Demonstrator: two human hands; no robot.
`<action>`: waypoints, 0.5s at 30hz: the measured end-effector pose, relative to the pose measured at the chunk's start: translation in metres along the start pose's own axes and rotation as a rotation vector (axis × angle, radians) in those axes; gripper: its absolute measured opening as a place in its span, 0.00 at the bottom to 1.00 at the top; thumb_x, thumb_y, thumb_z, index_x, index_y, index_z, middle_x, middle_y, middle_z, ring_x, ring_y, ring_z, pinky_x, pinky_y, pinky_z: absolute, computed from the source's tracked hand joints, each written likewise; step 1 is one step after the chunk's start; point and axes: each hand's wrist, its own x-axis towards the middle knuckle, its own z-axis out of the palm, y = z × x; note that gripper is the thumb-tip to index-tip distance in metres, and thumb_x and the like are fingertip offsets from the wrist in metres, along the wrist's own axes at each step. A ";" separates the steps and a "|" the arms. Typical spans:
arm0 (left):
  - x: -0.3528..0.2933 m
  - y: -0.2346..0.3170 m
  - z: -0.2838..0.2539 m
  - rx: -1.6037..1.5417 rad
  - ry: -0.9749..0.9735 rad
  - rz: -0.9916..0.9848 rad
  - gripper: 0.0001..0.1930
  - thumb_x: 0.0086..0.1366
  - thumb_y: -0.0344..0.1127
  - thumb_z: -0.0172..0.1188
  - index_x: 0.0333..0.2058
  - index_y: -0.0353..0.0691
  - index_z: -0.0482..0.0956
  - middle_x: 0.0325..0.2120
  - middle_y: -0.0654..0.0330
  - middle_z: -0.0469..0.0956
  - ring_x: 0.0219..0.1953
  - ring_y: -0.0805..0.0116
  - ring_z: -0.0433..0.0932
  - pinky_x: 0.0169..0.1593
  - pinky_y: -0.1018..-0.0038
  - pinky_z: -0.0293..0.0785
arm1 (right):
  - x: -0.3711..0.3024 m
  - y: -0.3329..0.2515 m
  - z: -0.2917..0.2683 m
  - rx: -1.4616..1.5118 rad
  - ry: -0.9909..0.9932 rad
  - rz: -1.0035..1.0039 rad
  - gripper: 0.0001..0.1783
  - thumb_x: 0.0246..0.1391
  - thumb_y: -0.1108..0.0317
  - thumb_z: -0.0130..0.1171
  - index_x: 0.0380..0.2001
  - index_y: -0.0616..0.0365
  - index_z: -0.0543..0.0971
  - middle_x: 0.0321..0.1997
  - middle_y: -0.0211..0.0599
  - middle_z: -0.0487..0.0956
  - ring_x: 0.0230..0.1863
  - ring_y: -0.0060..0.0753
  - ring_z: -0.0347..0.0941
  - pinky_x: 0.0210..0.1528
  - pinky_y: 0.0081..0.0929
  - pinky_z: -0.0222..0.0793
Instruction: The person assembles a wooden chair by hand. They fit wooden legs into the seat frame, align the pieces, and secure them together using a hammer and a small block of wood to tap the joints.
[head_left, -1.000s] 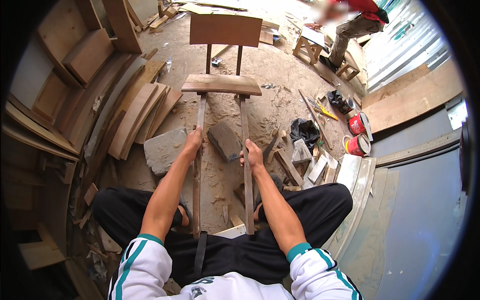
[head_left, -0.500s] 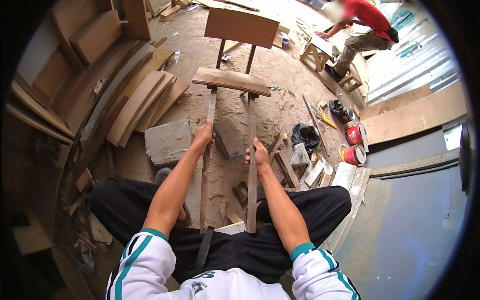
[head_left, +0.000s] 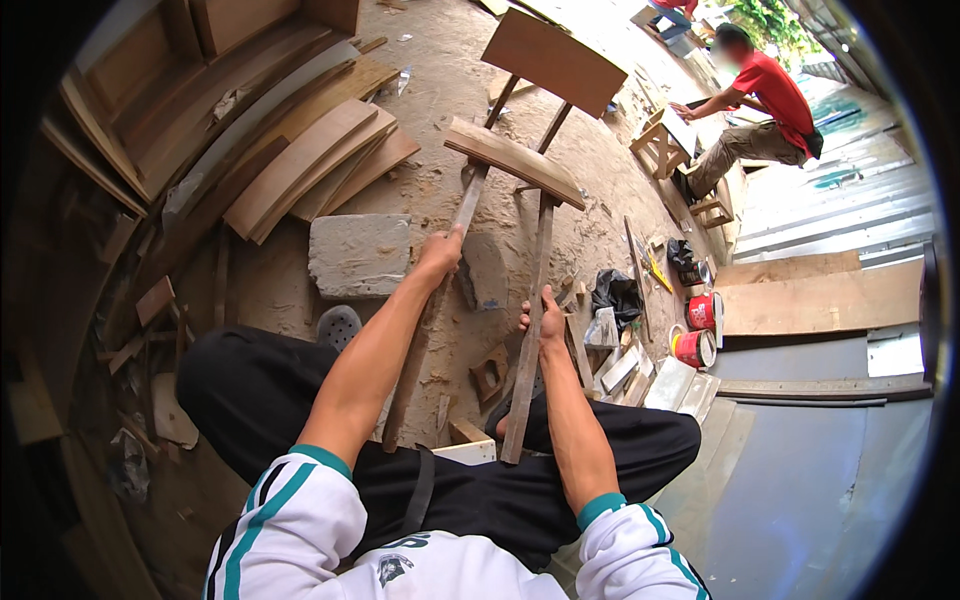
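Both my hands hold a chair-like wooden frame that slants away from me, its far end leaning right. Two long legs run toward my lap. Across them lies a thick crossboard (head_left: pixel 515 162), and beyond it two dark bars carry a flat brown panel (head_left: pixel 553 62). My left hand (head_left: pixel 440 252) is closed round the left leg (head_left: pixel 408 385), below the crossboard. Lower down, my right hand (head_left: pixel 545 318) grips the right leg (head_left: pixel 522 395), thumb pointing up along it. The legs' near ends reach my black trousers.
A concrete block (head_left: pixel 358 256) and a second block (head_left: pixel 485 272) lie on the dusty floor. Curved boards (head_left: pixel 310 165) are stacked at left. Wood offcuts, a black bag (head_left: pixel 614 298) and red cans (head_left: pixel 694 348) sit at right. A person in red (head_left: pixel 775 100) works at a small wooden stand.
The wooden frame has swung its far end to the right and now slants, still in both hands. My view has shifted, and part of another person shows at the top.
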 end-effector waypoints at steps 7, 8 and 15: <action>-0.005 0.001 0.006 -0.073 -0.041 0.000 0.26 0.70 0.55 0.47 0.38 0.32 0.76 0.20 0.60 0.73 0.19 0.68 0.71 0.27 0.69 0.70 | -0.002 -0.007 0.005 -0.053 0.009 -0.007 0.27 0.63 0.39 0.47 0.37 0.55 0.70 0.24 0.34 0.71 0.17 0.30 0.66 0.20 0.30 0.64; -0.005 -0.002 0.003 -0.063 -0.035 -0.010 0.27 0.70 0.55 0.47 0.38 0.31 0.76 0.20 0.60 0.73 0.19 0.68 0.71 0.27 0.69 0.70 | -0.004 -0.004 0.005 -0.057 -0.003 0.009 0.27 0.63 0.39 0.46 0.38 0.55 0.69 0.24 0.34 0.72 0.18 0.30 0.66 0.20 0.30 0.65; -0.002 -0.012 -0.002 -0.043 -0.010 0.004 0.27 0.68 0.55 0.48 0.40 0.31 0.78 0.23 0.55 0.77 0.20 0.64 0.76 0.28 0.66 0.73 | 0.000 -0.004 0.001 -0.112 -0.010 -0.026 0.29 0.64 0.38 0.43 0.38 0.58 0.70 0.24 0.35 0.72 0.18 0.30 0.67 0.21 0.31 0.66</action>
